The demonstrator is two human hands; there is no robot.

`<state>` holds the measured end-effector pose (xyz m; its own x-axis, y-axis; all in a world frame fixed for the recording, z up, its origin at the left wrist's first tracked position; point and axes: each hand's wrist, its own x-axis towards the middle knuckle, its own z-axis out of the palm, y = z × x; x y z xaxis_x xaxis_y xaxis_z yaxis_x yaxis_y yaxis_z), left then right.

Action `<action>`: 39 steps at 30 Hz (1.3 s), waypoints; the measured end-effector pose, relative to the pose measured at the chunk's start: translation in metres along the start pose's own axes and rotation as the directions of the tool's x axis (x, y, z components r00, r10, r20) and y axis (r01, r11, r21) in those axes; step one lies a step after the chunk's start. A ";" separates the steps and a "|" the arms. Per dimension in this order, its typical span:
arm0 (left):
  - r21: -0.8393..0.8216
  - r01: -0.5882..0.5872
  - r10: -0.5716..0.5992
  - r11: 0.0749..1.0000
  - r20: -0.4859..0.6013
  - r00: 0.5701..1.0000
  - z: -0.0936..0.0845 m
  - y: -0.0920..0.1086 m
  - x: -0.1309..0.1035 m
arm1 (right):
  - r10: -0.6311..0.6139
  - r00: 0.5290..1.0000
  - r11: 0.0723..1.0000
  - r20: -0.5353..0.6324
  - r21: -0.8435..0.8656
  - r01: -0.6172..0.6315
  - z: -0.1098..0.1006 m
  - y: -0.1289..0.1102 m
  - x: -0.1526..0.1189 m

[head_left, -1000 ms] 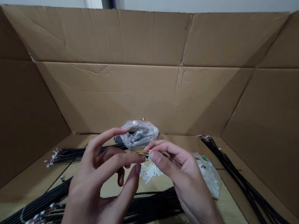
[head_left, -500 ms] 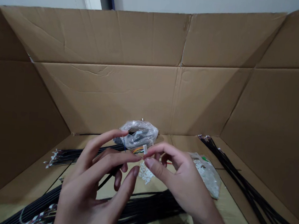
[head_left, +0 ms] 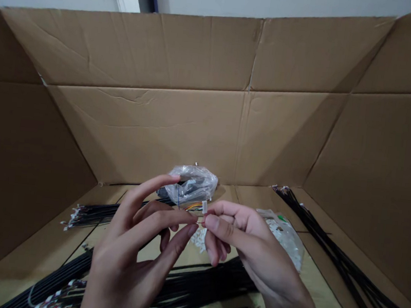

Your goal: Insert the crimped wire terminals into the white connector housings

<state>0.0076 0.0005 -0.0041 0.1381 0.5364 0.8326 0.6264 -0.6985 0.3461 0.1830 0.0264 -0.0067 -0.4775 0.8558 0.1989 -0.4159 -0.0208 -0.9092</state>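
Observation:
Just over the bench my hands meet, fingertips almost touching. My right hand (head_left: pixel 244 239) pinches a small white connector housing (head_left: pixel 205 207) that stands upright at its fingertips. Yellow and orange wires (head_left: pixel 194 205) run leftward from that housing. The thumb and index finger of my left hand (head_left: pixel 144 245) are pressed together on a thin wire (head_left: pixel 199 221), whose tip lies close to the right fingertips. A blue wire (head_left: pixel 179 198) sticks up by the raised left finger. The cable behind my left hand is mostly hidden.
Below lie black cables (head_left: pixel 210 284) and a tied bundle (head_left: pixel 57 273) with white-ended wires. Loose white housings (head_left: pixel 198 240) form a small pile. A plastic bag of white parts (head_left: pixel 285 238) lies right, another clear bag (head_left: pixel 197 185) behind. Cardboard walls (head_left: pixel 150 123) surround the bench.
My left thumb has come up against the index finger, closing on the thin wire. My right hand and the housing have shifted slightly right, and its lower fingers now show.

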 end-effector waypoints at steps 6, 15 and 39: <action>-0.026 -0.011 0.011 1.000 0.014 1.000 -0.001 0.000 -0.002 | -0.011 1.000 0.999 -0.008 0.034 0.011 -0.001 0.000 0.000; -0.032 0.055 -0.054 0.998 0.038 0.998 -0.002 0.000 0.001 | -0.102 0.987 0.969 -0.125 -0.236 0.070 0.002 -0.007 -0.009; -0.005 0.153 -0.153 0.988 0.035 0.988 0.004 0.011 0.003 | -0.173 0.969 0.973 -0.175 -0.180 0.141 0.000 0.001 -0.002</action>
<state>0.0176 -0.0041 0.0003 0.0675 0.6530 0.7544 0.6361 -0.6107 0.4717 0.1833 0.0249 -0.0083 -0.2559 0.9235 0.2859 -0.3327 0.1935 -0.9230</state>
